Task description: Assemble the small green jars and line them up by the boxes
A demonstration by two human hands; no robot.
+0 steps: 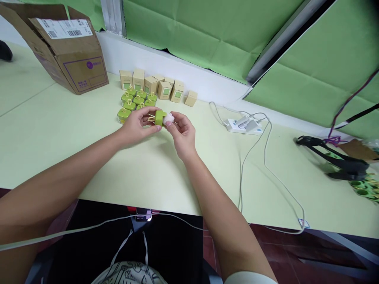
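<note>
My left hand [136,125] and my right hand [182,132] meet over the pale green table [59,130]. Together they hold a small green item with a yellow loop [160,117]. The left fingers are closed on its green part. My right fingertips pinch a small white piece [169,118] at its right end. Just behind the hands lies a cluster of several similar green items [134,101]. Beyond them stands a row of several small tan boxes [155,85].
An open cardboard box [66,51] sits at the back left. A white power strip [242,125] with cables lies to the right. A black clamp-like stand [334,156] and green parts [365,187] are at the far right. A green padded wall runs behind.
</note>
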